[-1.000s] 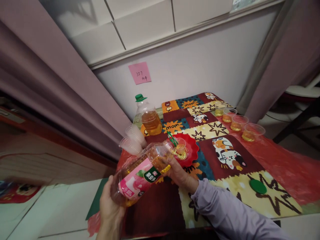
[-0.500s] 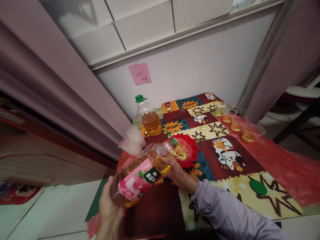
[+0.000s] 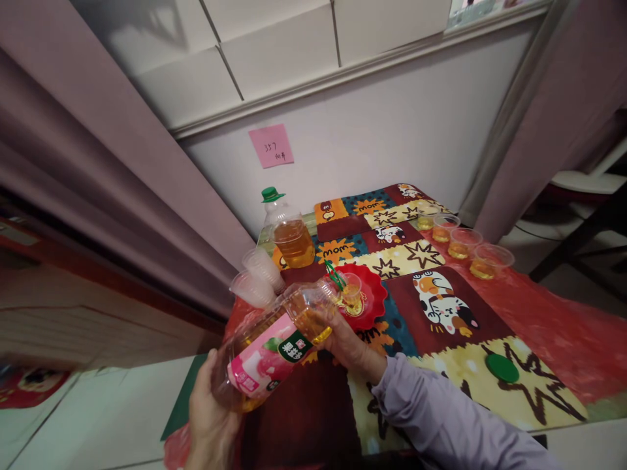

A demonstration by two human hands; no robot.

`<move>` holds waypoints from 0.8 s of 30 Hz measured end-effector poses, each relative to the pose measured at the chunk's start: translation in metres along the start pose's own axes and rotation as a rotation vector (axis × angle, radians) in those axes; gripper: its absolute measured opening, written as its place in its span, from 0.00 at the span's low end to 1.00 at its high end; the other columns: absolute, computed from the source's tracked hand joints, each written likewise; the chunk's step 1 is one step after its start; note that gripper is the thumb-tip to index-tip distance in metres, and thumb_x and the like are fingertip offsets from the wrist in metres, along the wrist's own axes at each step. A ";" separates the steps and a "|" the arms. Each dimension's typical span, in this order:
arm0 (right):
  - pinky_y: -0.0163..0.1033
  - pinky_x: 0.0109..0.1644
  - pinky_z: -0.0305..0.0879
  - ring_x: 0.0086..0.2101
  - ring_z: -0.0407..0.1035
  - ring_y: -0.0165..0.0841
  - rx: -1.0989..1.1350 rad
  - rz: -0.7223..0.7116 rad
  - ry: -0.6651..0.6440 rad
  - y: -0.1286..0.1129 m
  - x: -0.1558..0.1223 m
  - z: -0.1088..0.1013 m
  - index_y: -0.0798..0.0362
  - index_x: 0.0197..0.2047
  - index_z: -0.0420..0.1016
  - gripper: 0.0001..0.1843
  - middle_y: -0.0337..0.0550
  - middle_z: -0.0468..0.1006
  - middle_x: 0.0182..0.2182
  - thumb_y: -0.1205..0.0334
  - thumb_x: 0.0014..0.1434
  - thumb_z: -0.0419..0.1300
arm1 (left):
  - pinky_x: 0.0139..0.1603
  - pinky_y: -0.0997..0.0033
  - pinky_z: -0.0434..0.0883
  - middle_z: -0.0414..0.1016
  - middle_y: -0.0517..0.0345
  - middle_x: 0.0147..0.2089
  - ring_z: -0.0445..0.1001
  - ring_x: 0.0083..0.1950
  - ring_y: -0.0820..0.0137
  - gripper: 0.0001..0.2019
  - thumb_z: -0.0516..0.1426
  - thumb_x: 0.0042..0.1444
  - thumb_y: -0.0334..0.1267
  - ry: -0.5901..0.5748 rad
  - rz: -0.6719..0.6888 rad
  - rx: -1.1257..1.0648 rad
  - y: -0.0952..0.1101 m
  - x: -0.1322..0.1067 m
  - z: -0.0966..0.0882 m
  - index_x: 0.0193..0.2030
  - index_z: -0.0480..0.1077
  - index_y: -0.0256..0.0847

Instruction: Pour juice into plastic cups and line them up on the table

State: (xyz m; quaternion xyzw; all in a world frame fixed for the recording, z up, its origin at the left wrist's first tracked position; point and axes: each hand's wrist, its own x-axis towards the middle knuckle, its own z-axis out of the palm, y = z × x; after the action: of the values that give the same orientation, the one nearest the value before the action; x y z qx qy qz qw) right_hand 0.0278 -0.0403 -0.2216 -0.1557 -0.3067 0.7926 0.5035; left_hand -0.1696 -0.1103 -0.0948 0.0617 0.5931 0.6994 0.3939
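A large clear bottle (image 3: 267, 356) of amber drink with a pink label lies tilted between my hands, its mouth toward the far right. My left hand (image 3: 210, 398) is wrapped round its base. My right hand (image 3: 343, 336) grips it near the neck. Just past the mouth, a clear plastic cup (image 3: 351, 290) with some yellow liquid stands on a red scalloped plate (image 3: 375, 300). A green plastic ring strip (image 3: 335, 274) hangs at the bottle's neck. The fingers of my right hand are partly hidden behind the bottle.
Beyond the plate stands a second bottle (image 3: 292, 241) with a green cap. Stacked clear cups (image 3: 255, 287) sit left of the plate. Several cups with yellow liquid (image 3: 484, 264) line the right side. A green cap (image 3: 502, 368) lies on a patterned mat (image 3: 455, 346) at front right.
The view has shifted slightly. Both hands keep their hold on the bottle, which stays tilted at the cup with hardly any movement.
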 end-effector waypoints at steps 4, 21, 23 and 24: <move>0.55 0.46 0.89 0.57 0.85 0.53 0.051 0.041 0.033 0.000 0.000 0.000 0.42 0.73 0.71 0.43 0.52 0.85 0.66 0.31 0.65 0.74 | 0.41 0.64 0.84 0.91 0.55 0.42 0.86 0.36 0.62 0.10 0.65 0.65 0.41 0.002 0.020 -0.003 -0.002 0.000 -0.001 0.44 0.86 0.40; 0.67 0.83 0.63 0.77 0.67 0.57 -0.122 -0.108 0.063 -0.008 -0.004 0.005 0.38 0.85 0.58 0.62 0.53 0.71 0.79 0.32 0.57 0.81 | 0.51 0.62 0.85 0.92 0.57 0.45 0.89 0.48 0.58 0.11 0.70 0.56 0.45 0.001 0.046 -0.022 -0.041 0.031 -0.032 0.45 0.87 0.47; 0.66 0.86 0.56 0.78 0.65 0.56 -0.175 -0.132 0.026 -0.012 -0.004 0.007 0.40 0.85 0.58 0.63 0.54 0.70 0.79 0.30 0.57 0.80 | 0.52 0.62 0.84 0.92 0.58 0.45 0.89 0.50 0.57 0.11 0.70 0.56 0.46 0.007 0.073 -0.018 -0.046 0.032 -0.034 0.44 0.87 0.47; 0.66 0.86 0.56 0.78 0.65 0.57 -0.203 -0.131 0.014 -0.015 -0.005 0.008 0.40 0.85 0.57 0.64 0.55 0.70 0.80 0.29 0.57 0.80 | 0.52 0.61 0.84 0.92 0.58 0.45 0.89 0.52 0.55 0.11 0.70 0.56 0.47 0.015 0.090 -0.011 -0.048 0.032 -0.035 0.44 0.87 0.48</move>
State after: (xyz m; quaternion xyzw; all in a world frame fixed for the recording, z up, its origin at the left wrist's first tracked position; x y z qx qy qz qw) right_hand 0.0357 -0.0428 -0.2064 -0.1909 -0.3915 0.7218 0.5379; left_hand -0.1878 -0.1182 -0.1591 0.0809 0.5890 0.7200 0.3580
